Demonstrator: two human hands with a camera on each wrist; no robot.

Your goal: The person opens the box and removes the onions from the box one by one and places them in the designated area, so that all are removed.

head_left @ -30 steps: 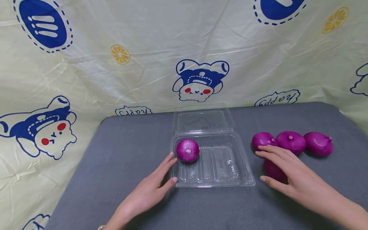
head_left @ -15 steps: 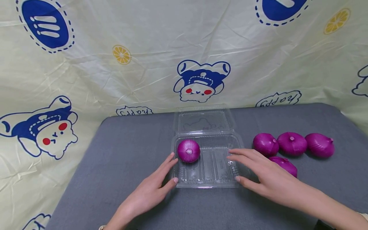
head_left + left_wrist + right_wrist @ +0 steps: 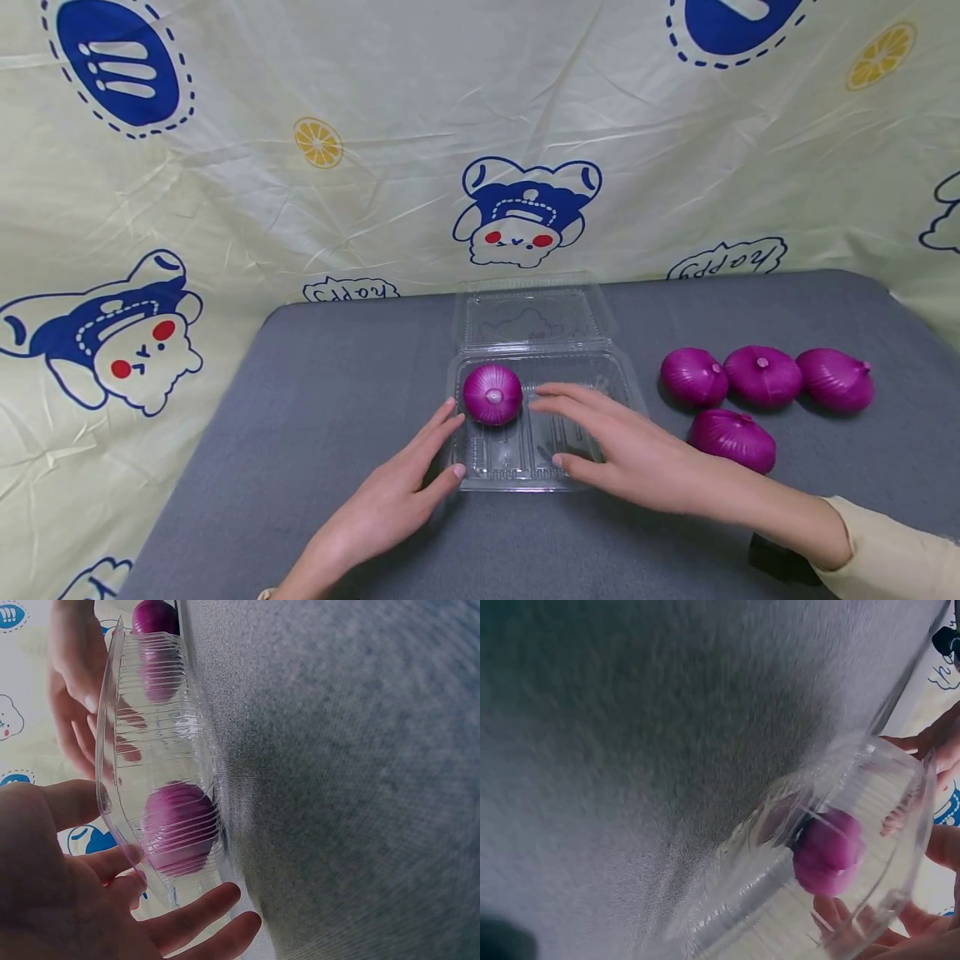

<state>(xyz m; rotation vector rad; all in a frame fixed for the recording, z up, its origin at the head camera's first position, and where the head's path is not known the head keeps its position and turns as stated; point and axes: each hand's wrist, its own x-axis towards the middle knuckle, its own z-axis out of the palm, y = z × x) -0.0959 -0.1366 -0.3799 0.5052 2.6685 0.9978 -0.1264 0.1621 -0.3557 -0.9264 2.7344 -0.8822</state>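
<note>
A clear plastic clamshell box lies open, its lid folded back toward the curtain. In its left part sits one red onion, also seen through the plastic wall in the left wrist view as a purple onion. My left hand rests by the box's left edge, fingers extended, fingertips at the rim. Above the right half of the box hovers my right hand, fingers spread and loosely bent, holding nothing. Its fingertips are a little right of the onion. Part of the box floor is hidden beneath that hand.
Right of the box, three red onions stand in a row: a left onion, a middle onion and a right onion. Another onion lies in front, near my right forearm. A printed curtain hangs behind the grey table.
My right hand has moved left from the front onion to over the box, leaving that onion on the table, slightly right of before. My left hand stays at the box's edge.
</note>
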